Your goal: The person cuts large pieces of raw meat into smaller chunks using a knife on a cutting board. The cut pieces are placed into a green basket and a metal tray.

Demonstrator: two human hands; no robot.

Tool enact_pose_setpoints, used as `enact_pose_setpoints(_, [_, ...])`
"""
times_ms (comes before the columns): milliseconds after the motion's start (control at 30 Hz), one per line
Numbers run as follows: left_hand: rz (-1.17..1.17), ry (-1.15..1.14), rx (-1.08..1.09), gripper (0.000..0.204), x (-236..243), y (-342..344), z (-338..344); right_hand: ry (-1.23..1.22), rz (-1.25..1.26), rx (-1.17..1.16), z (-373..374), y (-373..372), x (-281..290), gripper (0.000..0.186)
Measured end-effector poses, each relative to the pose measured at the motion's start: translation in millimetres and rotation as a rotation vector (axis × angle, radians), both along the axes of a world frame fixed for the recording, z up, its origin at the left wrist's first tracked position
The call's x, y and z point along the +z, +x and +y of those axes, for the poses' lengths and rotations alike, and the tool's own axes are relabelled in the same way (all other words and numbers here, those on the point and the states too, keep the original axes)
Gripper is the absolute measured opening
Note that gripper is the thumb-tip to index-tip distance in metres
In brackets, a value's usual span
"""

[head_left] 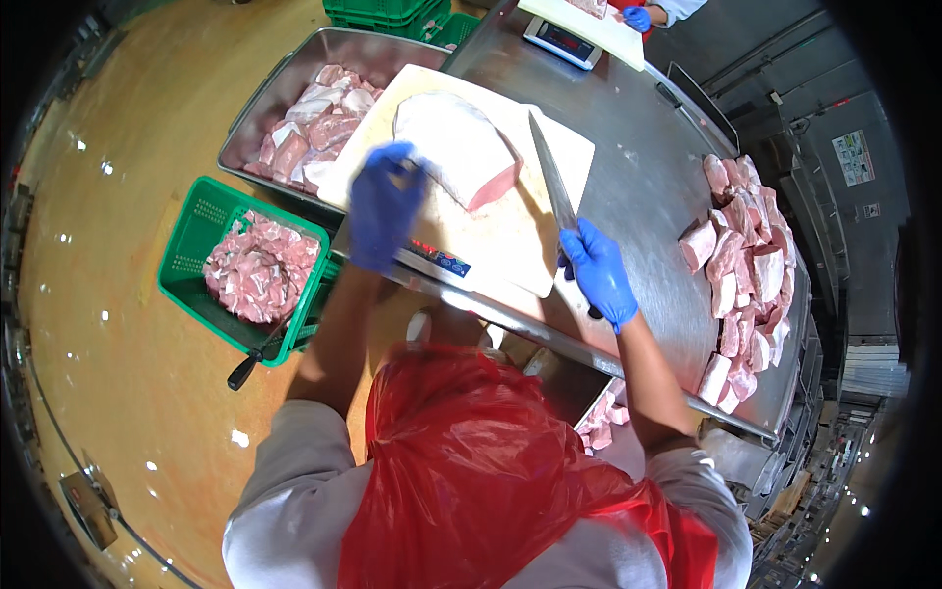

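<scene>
A large slab of meat (456,137) with a broad white fat side up and pink flesh at its right edge lies on a white cutting board (564,147). My right hand (601,270), in a blue glove, is closed round the dark handle of a long knife (551,172). The blade points away over the board's right part, apart from the slab. Blurred and gloved in blue, my left hand (386,211) is above the board's left edge, beside the slab. Its fingers look bent; whether anything is between them I cannot make out.
Left of the board stand a metal tub (240,128) of meat chunks and a green basket (186,231) of trimmings with a black-handled tool (245,368). Meat pieces (751,265) are heaped on the steel table (648,196). Across it, a co-worker's gloved hand (636,18) is near another scale (562,44).
</scene>
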State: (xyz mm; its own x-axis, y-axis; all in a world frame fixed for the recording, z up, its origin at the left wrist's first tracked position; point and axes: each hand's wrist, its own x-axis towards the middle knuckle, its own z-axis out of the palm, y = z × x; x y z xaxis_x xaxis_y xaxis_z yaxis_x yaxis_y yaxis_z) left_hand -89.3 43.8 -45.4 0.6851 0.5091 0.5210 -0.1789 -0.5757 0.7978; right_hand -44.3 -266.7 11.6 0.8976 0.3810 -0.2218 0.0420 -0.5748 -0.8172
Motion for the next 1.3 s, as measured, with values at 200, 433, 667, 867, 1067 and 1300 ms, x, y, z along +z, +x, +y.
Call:
enact_pose_setpoints(200, [-0.065,0.198,0.212,0.026,-17.9,-0.6,-91.6,-0.269,-0.618,0.362,57.7,40.3,6.6,0.023])
enact_pose_setpoints(433, [0.160,0.245,0.224,0.013,-36.1,-2.5,-95.8,-0.417,-0.658,0.615,93.8,48.0,3.6,0.021])
enact_pose_setpoints(667, [0.088,0.270,0.250,0.017,-36.7,-42.4,-99.9,-0.846,-0.906,0.755,-50.0,123.1,1.3,0.015])
enact_pose_setpoints(867, [0.176,0.229,0.189,0.019,-1.0,-17.1,-116.4,-0.534,-0.768,0.568,-76.2,142.1,18.3,0.020])
enact_pose_setpoints(1067, [-0.121,0.198,0.187,0.017,-44.1,29.1,-94.4,-0.151,-0.447,0.381,44.4,138.4,0.8,0.035])
enact_pose_setpoints(1300, [0.178,-0.086,0.201,0.023,-16.7,-7.1,-44.3,-0.069,-0.164,0.417,97.6,106.1,-6.1,0.045])
